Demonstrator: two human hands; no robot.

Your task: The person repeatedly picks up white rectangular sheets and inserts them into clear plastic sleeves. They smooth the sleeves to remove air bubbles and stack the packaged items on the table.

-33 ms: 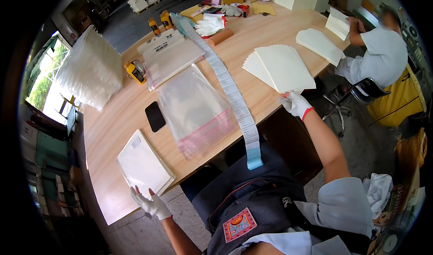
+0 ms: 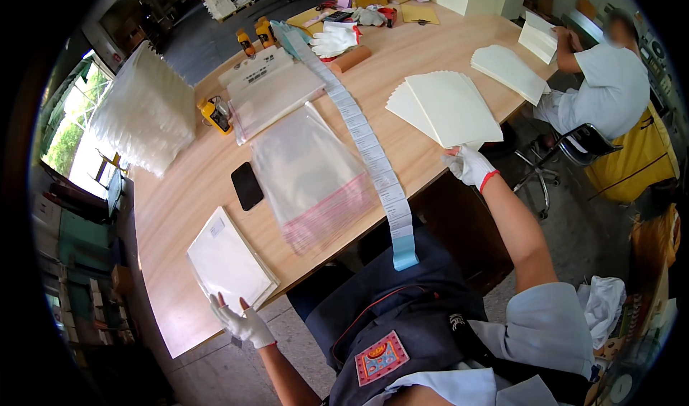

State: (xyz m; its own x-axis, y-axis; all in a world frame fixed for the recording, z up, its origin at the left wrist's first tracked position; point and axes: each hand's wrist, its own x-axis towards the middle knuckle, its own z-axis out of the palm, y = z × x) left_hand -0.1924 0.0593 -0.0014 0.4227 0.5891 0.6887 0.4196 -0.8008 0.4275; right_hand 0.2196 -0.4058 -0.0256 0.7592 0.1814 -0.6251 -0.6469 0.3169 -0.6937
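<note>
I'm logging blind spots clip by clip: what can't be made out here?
Head view:
Label strip: print too small to read.
Right hand: palm hidden by its own back; any grip on the paper unclear.
White stack: part of near edge hidden by left hand; contact unclear.
Left forearm: cut by lower edge.

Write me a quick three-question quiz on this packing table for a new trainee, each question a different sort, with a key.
1. Short answer: What black thing lies just left of the clear bags with pink edges?
2. True or false: The near end of the long label strip reaches past the edge of the table.
3. Fill the gap: The nearer fan of cream sheets is closest to the person's own ____ hand.

Key:
1. A phone.
2. True; it hangs over the person's lap.
3. Right; the white-gloved right hand is at its near corner.
</note>
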